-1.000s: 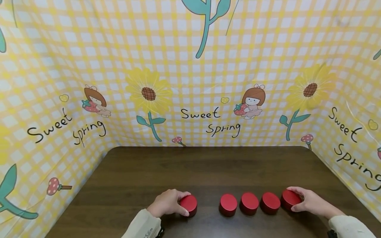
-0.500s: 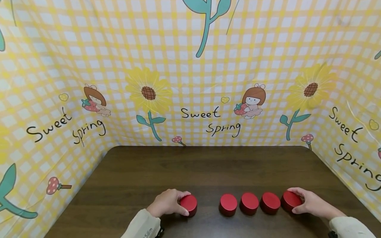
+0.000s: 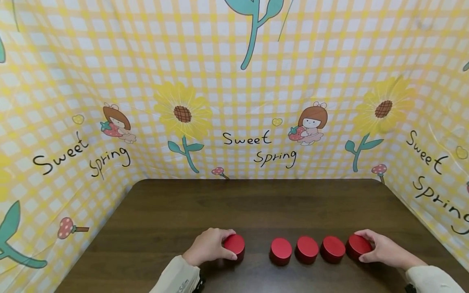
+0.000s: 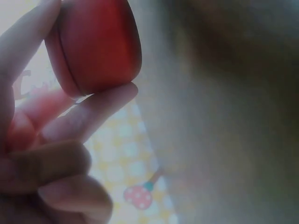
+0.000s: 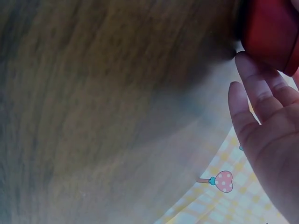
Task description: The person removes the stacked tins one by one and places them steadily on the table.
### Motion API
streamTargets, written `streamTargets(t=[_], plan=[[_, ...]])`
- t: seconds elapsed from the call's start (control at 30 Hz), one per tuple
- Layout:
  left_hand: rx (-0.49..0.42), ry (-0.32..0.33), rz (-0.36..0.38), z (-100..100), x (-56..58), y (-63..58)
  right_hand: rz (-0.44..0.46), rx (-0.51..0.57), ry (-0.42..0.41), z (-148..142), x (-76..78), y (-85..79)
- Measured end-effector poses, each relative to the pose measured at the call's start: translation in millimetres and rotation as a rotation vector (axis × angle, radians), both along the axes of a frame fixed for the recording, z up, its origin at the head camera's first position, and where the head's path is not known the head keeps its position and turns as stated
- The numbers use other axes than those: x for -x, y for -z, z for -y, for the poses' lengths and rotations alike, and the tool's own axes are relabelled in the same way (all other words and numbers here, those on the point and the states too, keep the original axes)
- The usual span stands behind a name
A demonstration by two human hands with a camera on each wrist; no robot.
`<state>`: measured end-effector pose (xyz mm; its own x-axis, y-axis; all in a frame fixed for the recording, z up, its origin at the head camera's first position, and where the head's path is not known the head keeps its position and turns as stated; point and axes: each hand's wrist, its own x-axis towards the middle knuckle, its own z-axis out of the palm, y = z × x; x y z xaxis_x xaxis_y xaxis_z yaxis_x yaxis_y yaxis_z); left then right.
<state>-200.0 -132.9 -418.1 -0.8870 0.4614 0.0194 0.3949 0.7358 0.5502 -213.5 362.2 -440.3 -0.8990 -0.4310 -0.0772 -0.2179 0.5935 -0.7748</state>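
My left hand point(image 3: 208, 246) grips a round red tin point(image 3: 235, 246) between thumb and fingers, left of the others in the head view. In the left wrist view this red tin point(image 4: 100, 46) shows a lid seam and a gap beneath it over the table; two other fingers curl below. At the right end of a row, my right hand point(image 3: 386, 250) holds another red tin point(image 3: 357, 247) by its sides with thumb and fingers. The right wrist view shows that red tin point(image 5: 271, 35) cut off at the frame's edge, fingertips along its lower side.
Between the hands stand three matching red tins, a left one point(image 3: 281, 250), a middle one point(image 3: 307, 249) and a right one point(image 3: 332, 249), with narrow gaps. They rest on a dark wooden table point(image 3: 253, 207). Yellow checked cloth point(image 3: 242, 101) hangs round its back and sides.
My left hand has raised its tin slightly off the table and shifted it a little right and away from me. The right hand and the other tins stay in place.
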Motion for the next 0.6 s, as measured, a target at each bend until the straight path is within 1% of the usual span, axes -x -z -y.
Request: streamTargets(t=[0.23,0.4,0.6], plan=[[0.040,-0.011,-0.045,-7,3.3,-9.8,-0.013,-0.024,-0.012,-2,0.4,-1.3],[0.093,-0.007,-0.052,-13,4.9,-14.9,-0.010,-0.006,-0.027,-2,1.2,-0.7],[0.109,-0.001,-0.062,-24,8.8,-19.1,-0.034,-0.024,-0.036,-2,0.7,1.0]])
